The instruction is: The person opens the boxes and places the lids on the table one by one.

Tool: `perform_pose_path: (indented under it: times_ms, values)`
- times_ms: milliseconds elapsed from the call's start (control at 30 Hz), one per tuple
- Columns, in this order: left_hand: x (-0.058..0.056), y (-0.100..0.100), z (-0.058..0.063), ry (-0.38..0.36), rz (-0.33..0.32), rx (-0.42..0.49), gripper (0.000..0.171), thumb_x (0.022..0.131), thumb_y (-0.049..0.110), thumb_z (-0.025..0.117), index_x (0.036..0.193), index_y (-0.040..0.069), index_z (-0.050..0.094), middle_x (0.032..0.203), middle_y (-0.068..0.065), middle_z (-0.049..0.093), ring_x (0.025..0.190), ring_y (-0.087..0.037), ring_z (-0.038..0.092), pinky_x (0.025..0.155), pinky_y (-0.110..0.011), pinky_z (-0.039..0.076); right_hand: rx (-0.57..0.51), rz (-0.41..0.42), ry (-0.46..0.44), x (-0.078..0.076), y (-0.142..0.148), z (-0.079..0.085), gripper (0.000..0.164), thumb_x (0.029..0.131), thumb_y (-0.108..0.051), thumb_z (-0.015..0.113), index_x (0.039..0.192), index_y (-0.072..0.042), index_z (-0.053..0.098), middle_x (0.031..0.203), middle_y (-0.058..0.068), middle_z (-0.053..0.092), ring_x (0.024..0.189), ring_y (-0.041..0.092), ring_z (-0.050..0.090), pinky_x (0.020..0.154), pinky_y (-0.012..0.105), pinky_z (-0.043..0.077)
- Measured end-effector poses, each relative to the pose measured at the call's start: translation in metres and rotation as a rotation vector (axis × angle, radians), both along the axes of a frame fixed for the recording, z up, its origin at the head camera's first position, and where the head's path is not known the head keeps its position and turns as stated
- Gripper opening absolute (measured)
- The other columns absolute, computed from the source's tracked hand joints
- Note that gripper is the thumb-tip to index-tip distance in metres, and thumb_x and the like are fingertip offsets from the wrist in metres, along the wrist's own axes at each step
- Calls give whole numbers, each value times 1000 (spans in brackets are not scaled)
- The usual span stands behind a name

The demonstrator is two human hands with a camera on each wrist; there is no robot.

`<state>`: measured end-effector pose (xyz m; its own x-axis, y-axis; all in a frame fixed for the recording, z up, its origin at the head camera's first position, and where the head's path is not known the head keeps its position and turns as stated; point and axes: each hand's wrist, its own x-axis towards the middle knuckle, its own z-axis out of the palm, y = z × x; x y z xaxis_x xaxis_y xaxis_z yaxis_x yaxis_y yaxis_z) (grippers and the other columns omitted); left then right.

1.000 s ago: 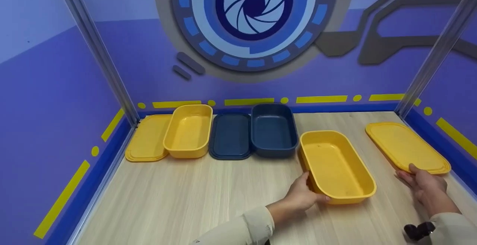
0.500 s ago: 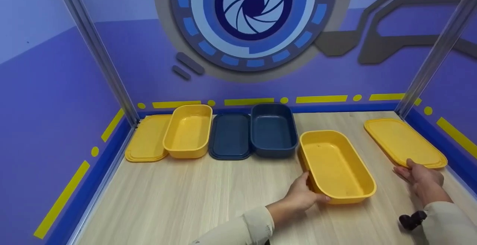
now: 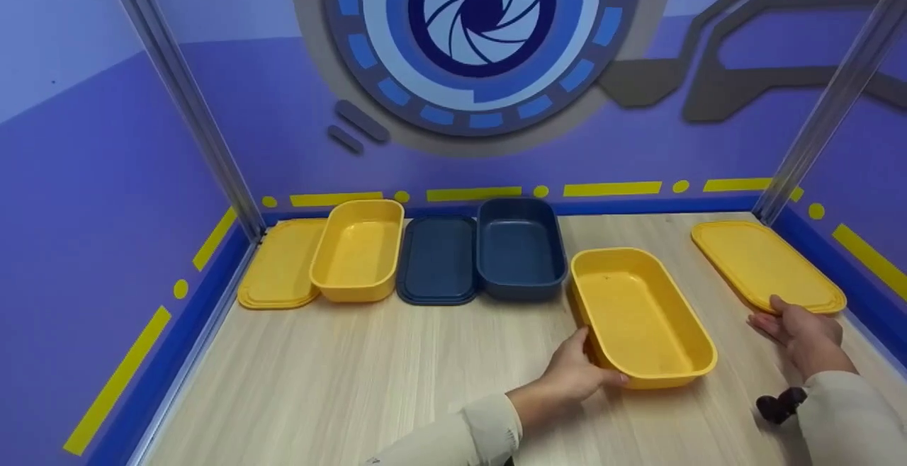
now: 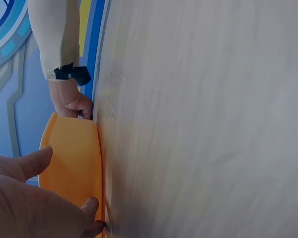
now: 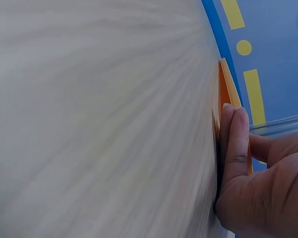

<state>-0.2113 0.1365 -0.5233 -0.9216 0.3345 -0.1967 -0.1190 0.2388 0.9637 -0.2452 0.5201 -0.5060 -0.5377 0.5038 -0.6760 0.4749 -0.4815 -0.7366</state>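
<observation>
My left hand [image 3: 572, 372] grips the near left corner of a yellow rectangular lunch box [image 3: 641, 314], thumb at its front and fingers along its left side. The box is uncovered, with nothing inside. In the left wrist view the box's outer wall [image 4: 72, 153] rises beside the thumb. To the right, my right hand [image 3: 808, 331] pinches the near end of a yellow lid [image 3: 769, 264], thumb on top and fingers below. The right wrist view has two straight fingers [image 5: 234, 141] along the lid's underside [image 5: 223, 84], its near end slightly off the table.
Along the back stand a second yellow box [image 3: 358, 250] and a dark blue box [image 3: 521, 250], both uncovered. Beside them lie another yellow lid [image 3: 283, 264] and a dark blue lid [image 3: 438, 260]. Purple-blue walls [image 3: 623, 147] with metal corner posts enclose the wooden table [image 3: 340, 381].
My right hand has moved the yellow lid a little away from me and slightly left, toward the back. The left hand and the box it grips have stayed in place.
</observation>
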Motion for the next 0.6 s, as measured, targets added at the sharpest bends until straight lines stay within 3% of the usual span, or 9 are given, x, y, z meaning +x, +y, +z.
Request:
perform_pose_path:
  times_ms: [100,333,600]
  values:
    - [0,1,0,8,-1,-2,81,75,1,94,146,12,57,148,-3,65,144,-20,57,127,-41,41,26,23,0,-2,2,-1,22,105,-42,64,116,-27,52,67,-1,76,74,17,82,77,21,62]
    - [1,1,1,19,0,-6,79,75,2,95,144,13,59,146,-1,66,142,-19,58,126,-40,41,20,39,-2,-5,0,0,22,105,-43,65,117,-32,52,70,-4,77,78,16,82,79,21,63]
    - [1,2,0,10,10,-2,80,74,1,94,145,12,59,145,-2,67,142,-19,58,127,-41,41,81,122,1,-7,-6,10,21,109,-40,58,114,-20,51,67,2,75,71,19,81,76,25,64]
